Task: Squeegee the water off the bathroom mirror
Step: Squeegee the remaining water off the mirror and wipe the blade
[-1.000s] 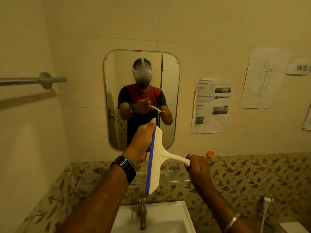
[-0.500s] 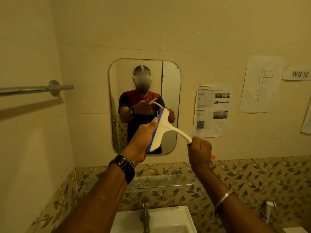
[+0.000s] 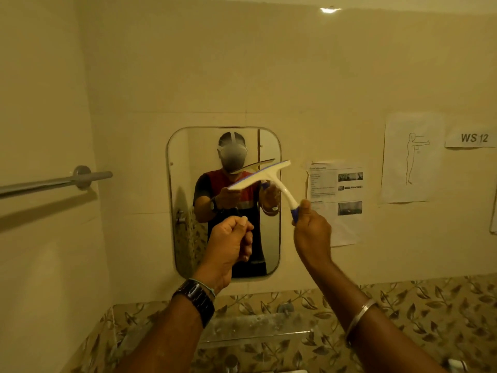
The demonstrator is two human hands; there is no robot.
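**As the squeegee hangs before the mirror, its blade is not yet surely on the glass**

While both forearms reach forward, the watch [image 3: 195,300] on the left wrist and the bangle [image 3: 359,316] on the right one are nearest to the camera, above a glass shelf [image 3: 255,329]. The left hand [image 3: 231,240] is curled into a fist and I see nothing in it. It is before the lower middle of the mirror [image 3: 185,211]. The right hand [image 3: 312,230] holds the squeegee [image 3: 271,176], its fingers [image 3: 302,211] wrapped round the blue end of the handle [image 3: 286,196].

From these fingers the handle goes up and to the left to the blade [image 3: 252,180]. The long axis of the blade is almost level, with the right end higher. It lies across the upper right part of the mirror, and its right end passes just beyond the right edge. The reflection sits just above the blade, so I judge it is near the glass, but I cannot tell if it touches.

For a pull downward there is free glass under the blade to the bottom edge, though the left hand looks to be in the way. Some glass remains above, up to the top edge. Papers [image 3: 336,189] hang just beside the right edge. A rail [image 3: 53,181] is well apart on the left wall. Water drops I cannot make out.
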